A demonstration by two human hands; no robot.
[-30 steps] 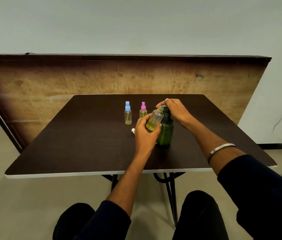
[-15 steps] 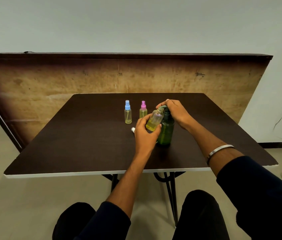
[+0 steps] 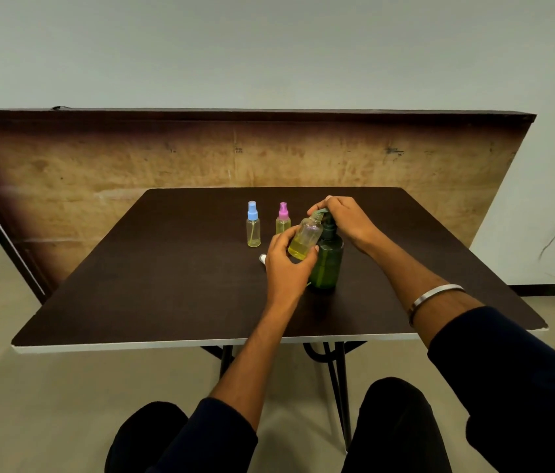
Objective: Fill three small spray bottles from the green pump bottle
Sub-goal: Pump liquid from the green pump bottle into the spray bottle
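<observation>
Filling the third bottle, centre of frame: left hand (image 3: 284, 268) pinching the uncapped spray bottle (image 3: 305, 241), tilted under the spout; right hand (image 3: 346, 218) curled over the green pump bottle (image 3: 327, 264) head on the bench (image 3: 167, 285). Next, probably more pumping, then recapping; blue-capped bottle (image 3: 253, 224) and pink-capped bottle (image 3: 283, 218) upright just left.

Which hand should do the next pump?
Right. The right hand already rests on the pump bottle head, while the left hand holds the open bottle tilted at the spout.

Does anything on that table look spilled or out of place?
No spill shows. One small white cap lies loose on the table, partly hidden behind the left hand, which holds an uncapped bottle tilted at the green pump bottle.
</observation>
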